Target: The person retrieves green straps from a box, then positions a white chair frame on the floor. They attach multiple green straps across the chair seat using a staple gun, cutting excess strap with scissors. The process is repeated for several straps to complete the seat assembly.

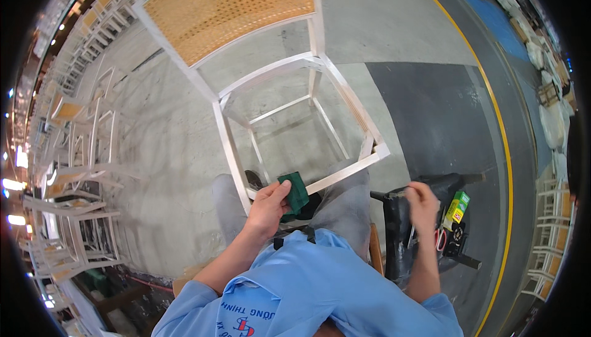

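Note:
A white wooden chair frame (pixel 233 152) stands before me, with a woven cane back (pixel 231 7) and an open seat. My left hand (pixel 268 207) pinches a dark green abrasive pad (pixel 295 193) between thumb and fingers, at the front seat rail (pixel 345 174) near its left end. Off to the right, my right hand (pixel 423 206) hovers with curled fingers above a black-covered stool (pixel 399 229). Whatever those fingers hold, if anything, is hidden.
On the stool lie a green and yellow box (pixel 457 209), red-handled scissors (pixel 440 239) and a black object (pixel 456 236). Several chair frames (pixel 92 183) are stacked at left; more chairs (pixel 550 241) line the right. A yellow floor line (pixel 506 152) curves down the right side.

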`<state>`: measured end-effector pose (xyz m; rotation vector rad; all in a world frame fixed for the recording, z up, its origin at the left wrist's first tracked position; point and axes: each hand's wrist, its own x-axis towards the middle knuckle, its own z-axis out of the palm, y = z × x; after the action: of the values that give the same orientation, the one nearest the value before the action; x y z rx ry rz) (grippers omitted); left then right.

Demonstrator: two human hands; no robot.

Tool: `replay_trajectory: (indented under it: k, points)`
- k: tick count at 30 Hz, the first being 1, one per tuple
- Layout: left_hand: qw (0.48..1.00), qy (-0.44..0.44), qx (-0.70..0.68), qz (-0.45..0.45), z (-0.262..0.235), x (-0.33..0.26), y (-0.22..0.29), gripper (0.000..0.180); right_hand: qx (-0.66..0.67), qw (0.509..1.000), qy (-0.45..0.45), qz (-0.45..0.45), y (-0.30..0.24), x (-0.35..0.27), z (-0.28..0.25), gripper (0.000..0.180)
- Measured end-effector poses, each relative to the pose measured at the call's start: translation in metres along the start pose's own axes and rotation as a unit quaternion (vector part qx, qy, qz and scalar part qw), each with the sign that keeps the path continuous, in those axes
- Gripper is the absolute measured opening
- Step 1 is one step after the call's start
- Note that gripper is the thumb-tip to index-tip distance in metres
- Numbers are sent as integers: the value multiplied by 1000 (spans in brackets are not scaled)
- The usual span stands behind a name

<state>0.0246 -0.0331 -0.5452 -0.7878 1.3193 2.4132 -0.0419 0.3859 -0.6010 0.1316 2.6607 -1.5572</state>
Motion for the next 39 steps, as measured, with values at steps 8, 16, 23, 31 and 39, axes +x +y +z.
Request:
replay_trajectory:
  k: [8,16,23,31,39]
  points:
    - [997,-36,13,64,-1,-11,29,32,155,926,-310,-148,-205,31,189,21]
    - [971,61,-92,213,-33,-40,42,18,161,901,-276,-293,-247,4,233,25]
    - [972,62,-100,202,-45,-46,40,16,54,878,-277,-386,-255,-1,236,18]
    - [905,184,180,340,-43,-44,43,21,20,872,-263,-412,-258,8,239,13]
    - [791,196,391,428,-54,-28,58,19,0,860,-283,-425,-262,23,245,10]
